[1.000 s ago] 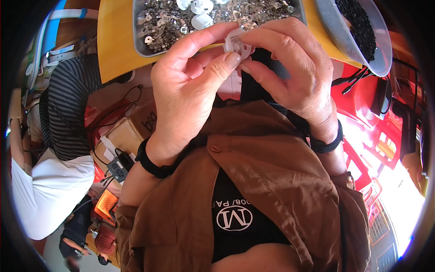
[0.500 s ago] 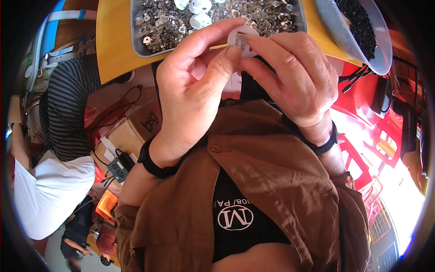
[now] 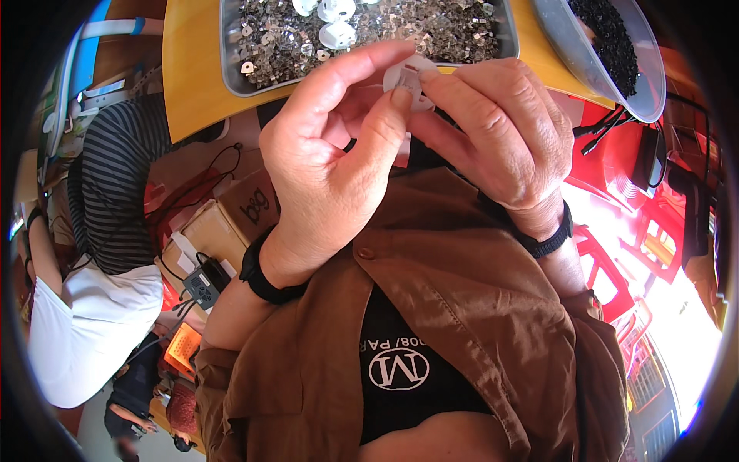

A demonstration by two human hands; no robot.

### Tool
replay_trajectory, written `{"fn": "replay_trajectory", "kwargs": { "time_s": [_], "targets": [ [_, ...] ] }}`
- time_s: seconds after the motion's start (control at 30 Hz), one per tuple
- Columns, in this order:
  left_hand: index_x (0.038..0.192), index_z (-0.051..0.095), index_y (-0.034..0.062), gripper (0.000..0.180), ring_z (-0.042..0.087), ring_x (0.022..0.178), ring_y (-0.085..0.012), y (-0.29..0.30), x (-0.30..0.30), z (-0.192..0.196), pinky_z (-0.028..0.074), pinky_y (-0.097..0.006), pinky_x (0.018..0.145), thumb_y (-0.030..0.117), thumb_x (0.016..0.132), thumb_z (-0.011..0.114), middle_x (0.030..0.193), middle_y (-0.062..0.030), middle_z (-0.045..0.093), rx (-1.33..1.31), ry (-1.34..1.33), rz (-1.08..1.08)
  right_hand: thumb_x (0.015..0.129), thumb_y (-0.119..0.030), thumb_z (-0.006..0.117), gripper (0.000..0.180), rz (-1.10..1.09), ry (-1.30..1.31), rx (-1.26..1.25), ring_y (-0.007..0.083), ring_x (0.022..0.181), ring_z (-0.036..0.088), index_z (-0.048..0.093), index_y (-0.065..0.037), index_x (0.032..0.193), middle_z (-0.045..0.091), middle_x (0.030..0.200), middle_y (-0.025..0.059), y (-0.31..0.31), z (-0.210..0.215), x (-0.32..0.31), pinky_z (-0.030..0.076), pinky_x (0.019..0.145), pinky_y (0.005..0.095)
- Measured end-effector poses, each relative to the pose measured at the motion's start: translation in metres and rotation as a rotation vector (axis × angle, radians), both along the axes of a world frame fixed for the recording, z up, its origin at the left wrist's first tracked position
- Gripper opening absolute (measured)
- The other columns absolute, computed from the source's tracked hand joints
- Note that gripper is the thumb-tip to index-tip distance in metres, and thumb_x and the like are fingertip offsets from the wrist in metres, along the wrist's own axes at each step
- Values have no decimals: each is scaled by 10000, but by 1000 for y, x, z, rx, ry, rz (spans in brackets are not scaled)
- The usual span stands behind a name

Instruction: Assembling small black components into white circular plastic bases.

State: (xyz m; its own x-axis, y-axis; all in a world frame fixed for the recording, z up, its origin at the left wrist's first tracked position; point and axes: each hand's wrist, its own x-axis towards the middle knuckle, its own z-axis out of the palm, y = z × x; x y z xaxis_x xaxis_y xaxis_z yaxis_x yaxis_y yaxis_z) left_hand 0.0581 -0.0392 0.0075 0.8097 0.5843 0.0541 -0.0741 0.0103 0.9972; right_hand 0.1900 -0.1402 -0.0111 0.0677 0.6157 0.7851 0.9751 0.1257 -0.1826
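Note:
Above my lap, near the table's edge, my left hand (image 3: 335, 154) holds a white round plastic piece (image 3: 398, 79), thumb pressed on its face and index finger arched behind its far edge. The piece has slots and raised ribs and is tilted toward me. From the right, my right hand (image 3: 504, 127) pinches the same piece, its index fingertip on the face by a slot and its thumb lower at the rim. Whether a small metal part sits under that fingertip is hidden. Just beyond is a grey metal tray (image 3: 231, 77) heaped with small shiny metal clips (image 3: 281, 58).
Several white round pieces (image 3: 337, 35) lie on the clips. A clear plastic bowl (image 3: 650, 85) of small black parts stands at the right of the yellow table (image 3: 192, 85). Red stools (image 3: 654, 239) stand right; a cardboard box (image 3: 219, 223) and a seated person (image 3: 100, 331) are left.
Both hands keep hold of the white piece and have shifted slightly. My left thumb has slid a little lower on its face, and the left hand has turned slightly.

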Motion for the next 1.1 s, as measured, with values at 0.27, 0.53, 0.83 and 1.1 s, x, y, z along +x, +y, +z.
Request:
{"fn": "replay_trajectory", "kwargs": {
  "time_s": [0.27, 0.53, 0.83, 1.1],
  "targets": [
    [1148, 516, -66, 268, 584, 952, -146, -2, 3, -3, 452, -248, 861, -31, 883, 503, 1074, -138, 607, 10, 18, 39, 554, -119, 748, 311, -28, 62, 55, 181, 609, 570, 596, -68, 820, 552, 735, 26, 7, -8, -7, 481, 507, 269],
    [1034, 558, -45, 186, 600, 677, -70, -1, 9, -7, 517, -200, 542, -33, 849, 540, 908, -95, 640, -151, -37, 112, 568, -121, 738, 306, -12, 62, 59, 189, 616, 567, 588, -62, 828, 546, 749, 30, 10, -14, -7, 477, 507, 271],
    [1011, 514, -35, 178, 611, 797, -112, 9, 10, -20, 515, -222, 683, -36, 835, 529, 914, -107, 622, -219, -21, 196, 629, -96, 755, 346, 81, 612, -138, 188, 655, 602, 640, -123, 954, 570, 794, 39, 13, -9, -13, 501, 533, 260],
    [1064, 498, -33, 235, 610, 842, -139, 7, 9, -13, 509, -236, 719, -27, 836, 555, 970, -119, 599, -373, -106, 146, 632, -86, 762, 353, 27, 603, -66, 178, 655, 605, 635, -102, 961, 581, 809, 44, 15, -15, -12, 501, 535, 271]
  ]
}}
